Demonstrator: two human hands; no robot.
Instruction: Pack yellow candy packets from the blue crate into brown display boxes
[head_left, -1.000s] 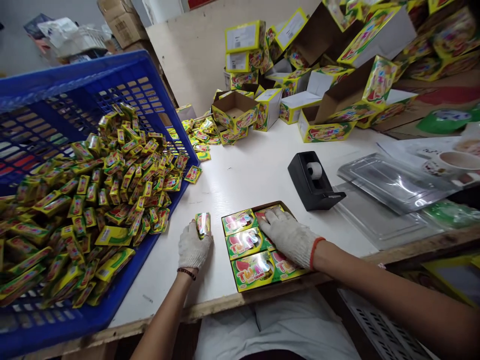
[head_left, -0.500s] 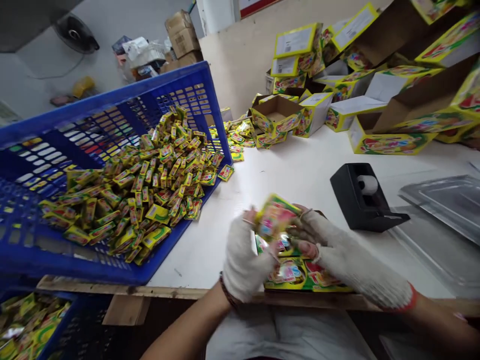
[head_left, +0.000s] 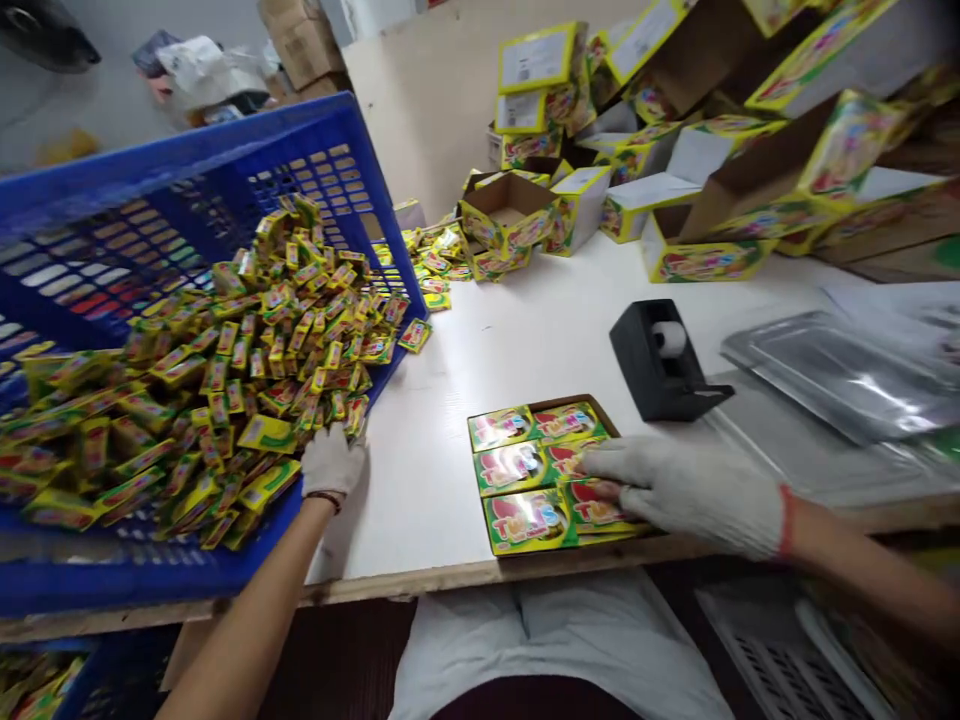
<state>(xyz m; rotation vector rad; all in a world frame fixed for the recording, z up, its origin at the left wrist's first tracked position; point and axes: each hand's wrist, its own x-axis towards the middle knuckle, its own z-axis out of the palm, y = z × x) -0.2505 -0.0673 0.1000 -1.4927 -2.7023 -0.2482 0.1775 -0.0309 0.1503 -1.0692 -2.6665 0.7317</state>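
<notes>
My left hand (head_left: 332, 466), in a white fingerless glove, reaches over the front edge of the blue crate, its fingers stretched out against the heap of small yellow-green packets (head_left: 274, 375). Whether a packet is between its fingertips is hidden. At the table's front edge stands a shallow open carton (head_left: 474, 455) holding rows of candy boxes (head_left: 521, 517) face up. My right hand (head_left: 682, 490), gloved alike, lies over the carton's right side. Its fingers are extended and touch the boxes there, covering part of them.
The blue plastic crate (head_left: 375, 180) lies tilted on the white table (head_left: 442, 370). A black tape dispenser (head_left: 656, 365) stands behind the carton, with clear plastic covers (head_left: 847, 375) to its right. Empty display cartons (head_left: 712, 245) pile up at the back, near loose packets (head_left: 439, 255).
My left hand has moved from the carton left to the crate's heap. The candy box held between both hands is out of them, and the carton's rows now show. The view has shifted.
</notes>
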